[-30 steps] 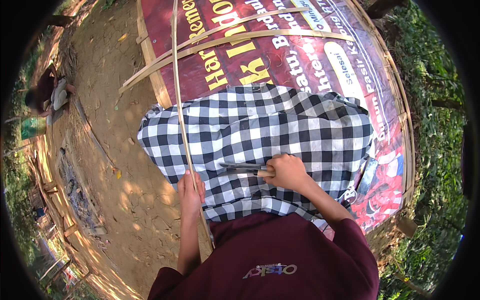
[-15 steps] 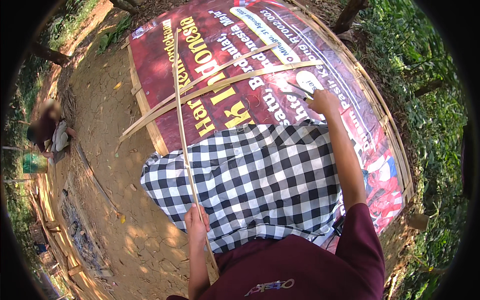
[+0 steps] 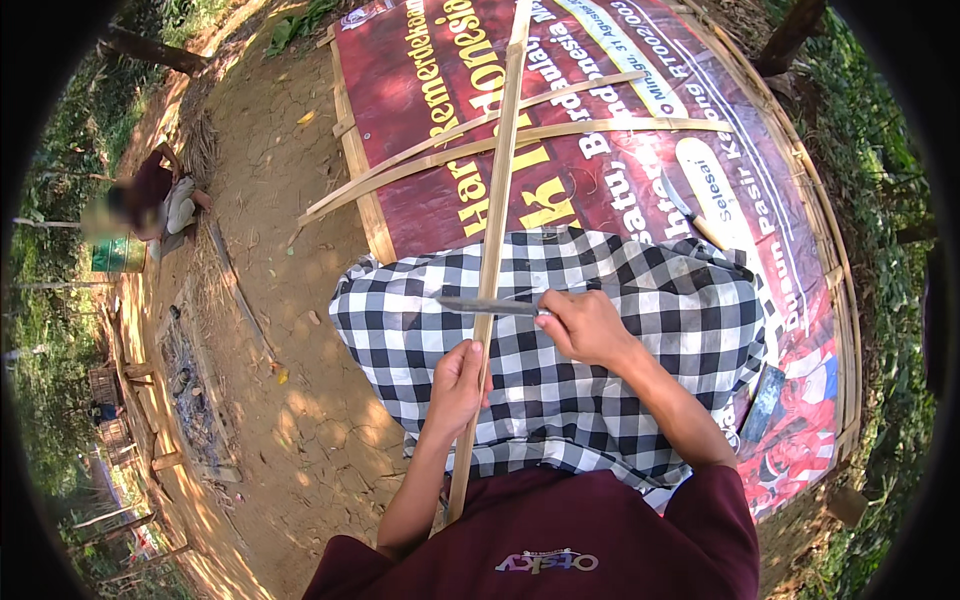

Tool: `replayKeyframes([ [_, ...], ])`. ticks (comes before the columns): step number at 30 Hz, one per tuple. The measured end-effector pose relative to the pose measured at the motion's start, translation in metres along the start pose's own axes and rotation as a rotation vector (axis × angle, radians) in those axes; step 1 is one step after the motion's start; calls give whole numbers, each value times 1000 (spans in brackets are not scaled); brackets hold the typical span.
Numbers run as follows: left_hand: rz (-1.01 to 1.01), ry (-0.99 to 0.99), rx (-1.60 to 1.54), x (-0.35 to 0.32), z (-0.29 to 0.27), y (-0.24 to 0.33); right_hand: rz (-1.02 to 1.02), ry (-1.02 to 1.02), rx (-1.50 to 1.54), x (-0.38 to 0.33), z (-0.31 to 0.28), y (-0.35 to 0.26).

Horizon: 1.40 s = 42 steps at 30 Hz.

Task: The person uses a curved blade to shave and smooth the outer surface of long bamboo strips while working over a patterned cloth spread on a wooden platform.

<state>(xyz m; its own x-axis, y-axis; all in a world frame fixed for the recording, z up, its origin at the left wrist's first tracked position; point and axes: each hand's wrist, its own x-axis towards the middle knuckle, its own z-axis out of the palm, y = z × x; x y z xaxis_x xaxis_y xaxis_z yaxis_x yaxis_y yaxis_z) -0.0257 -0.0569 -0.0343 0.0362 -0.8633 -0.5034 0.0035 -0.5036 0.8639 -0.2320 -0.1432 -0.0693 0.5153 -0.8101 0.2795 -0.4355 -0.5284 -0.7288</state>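
Observation:
My left hand [image 3: 457, 392] is closed around the lower part of a long, pale bamboo strip [image 3: 492, 250], which slants up and away from me across my lap. In my right hand [image 3: 588, 328] is a knife [image 3: 480, 304], its handle mostly hidden by my fingers. The blade points left and lies across the strip, just above my left hand. A black-and-white checked cloth [image 3: 620, 390] covers my lap beneath both hands. Beyond it, a curved blade with a pale handle [image 3: 710, 232] lies on the printed red banner [image 3: 385, 130].
Two bamboo strips [image 3: 400, 178] lie crosswise on the banner, jutting over its left edge. A flat grey piece [image 3: 763, 404] rests by my right side. Far left, another person [image 3: 155, 205] crouches on cracked earth near a green container [image 3: 118, 254]. Bamboo rails edge the platform.
My right hand has come back from the banner to my lap, bringing the knife onto the strip. The strip has tilted rightward, with my left hand higher on the lap. The view has shifted.

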Motion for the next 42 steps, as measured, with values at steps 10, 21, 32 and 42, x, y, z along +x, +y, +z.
replayKeyframes([
  [10,64,-34,29,-7,19,29,-77,63,24,-16,11,-1],
  [21,80,35,212,-13,32,37,-132,180,-107,-14,10,0],
  [32,75,28,124,-14,29,34,-97,232,-263,-7,4,12],
  [42,68,8,35,-17,29,27,-119,158,-24,-14,6,9],
])
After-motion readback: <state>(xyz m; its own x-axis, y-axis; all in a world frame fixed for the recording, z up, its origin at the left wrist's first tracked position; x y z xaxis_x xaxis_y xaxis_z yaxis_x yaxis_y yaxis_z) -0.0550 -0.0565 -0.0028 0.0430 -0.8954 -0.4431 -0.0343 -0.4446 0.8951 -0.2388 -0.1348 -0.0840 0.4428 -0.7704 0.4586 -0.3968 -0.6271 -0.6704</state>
